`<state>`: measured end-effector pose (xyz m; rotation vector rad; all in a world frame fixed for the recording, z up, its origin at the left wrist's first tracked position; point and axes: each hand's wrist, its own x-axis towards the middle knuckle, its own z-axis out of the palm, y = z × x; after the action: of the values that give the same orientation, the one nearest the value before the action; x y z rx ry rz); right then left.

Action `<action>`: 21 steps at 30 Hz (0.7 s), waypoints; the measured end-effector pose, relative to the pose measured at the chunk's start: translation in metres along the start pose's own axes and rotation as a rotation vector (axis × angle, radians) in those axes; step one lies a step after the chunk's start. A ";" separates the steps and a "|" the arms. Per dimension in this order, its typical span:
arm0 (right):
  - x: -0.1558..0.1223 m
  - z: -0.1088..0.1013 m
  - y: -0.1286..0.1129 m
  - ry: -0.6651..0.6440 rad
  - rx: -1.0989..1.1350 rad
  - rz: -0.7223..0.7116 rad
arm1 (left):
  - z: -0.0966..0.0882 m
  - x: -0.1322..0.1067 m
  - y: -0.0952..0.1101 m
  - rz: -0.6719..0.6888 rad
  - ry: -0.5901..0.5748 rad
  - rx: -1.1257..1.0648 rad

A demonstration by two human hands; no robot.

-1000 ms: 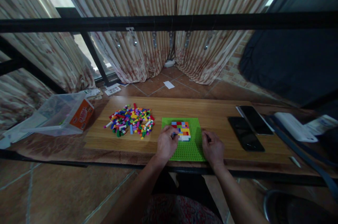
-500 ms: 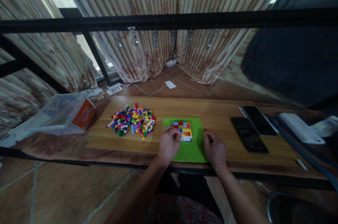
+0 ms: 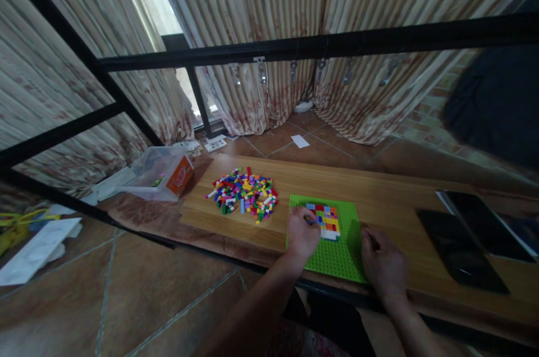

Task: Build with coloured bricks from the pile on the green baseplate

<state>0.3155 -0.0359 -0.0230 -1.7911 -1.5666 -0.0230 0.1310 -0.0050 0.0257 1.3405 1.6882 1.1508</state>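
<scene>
A green studded baseplate (image 3: 332,261) lies on the wooden board, with a patch of multicoloured toy bricks (image 3: 326,216) pressed onto its upper middle. At the left side of this patch is my left hand (image 3: 303,234), fingers pinched together. Whatever is between those fingertips is hidden. My right hand (image 3: 384,262) is curled closed against the plate's right edge, and its fingertips cannot be seen clearly. To the left, a loose pile of small toy bricks (image 3: 244,193) in many colours is spread on the board.
A clear plastic box (image 3: 147,177) with an orange label stands left of the wooden board (image 3: 362,180). Two dark flat devices, one nearer (image 3: 461,250) and one farther (image 3: 484,222), lie at the right. A black metal rail (image 3: 295,49) crosses in front of the curtains.
The view has swung left, so everything appears farther right. Both hands stay at about the same places by the baseplate, the left one still beside the brick patch.
</scene>
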 end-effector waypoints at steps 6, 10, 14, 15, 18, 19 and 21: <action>-0.001 0.001 0.001 0.009 -0.024 -0.017 | -0.002 -0.007 0.003 0.021 0.012 -0.026; 0.000 0.002 0.003 0.012 -0.011 -0.030 | -0.025 -0.021 -0.007 0.101 -0.007 -0.015; -0.001 0.003 0.004 0.014 0.008 -0.049 | -0.074 -0.027 -0.029 0.202 0.110 0.121; -0.001 0.004 0.004 0.018 0.008 -0.046 | -0.086 -0.026 -0.035 0.194 0.150 0.162; -0.001 0.004 0.004 0.028 0.011 -0.034 | -0.116 -0.019 -0.050 0.163 0.204 0.322; -0.001 0.004 0.004 0.026 0.013 -0.033 | -0.121 -0.017 -0.053 0.159 0.206 0.376; 0.000 0.004 0.003 0.019 0.022 -0.037 | -0.125 -0.013 -0.057 0.157 0.196 0.476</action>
<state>0.3162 -0.0341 -0.0273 -1.7394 -1.5809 -0.0401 0.0008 -0.0499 0.0197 1.7172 2.1232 1.0286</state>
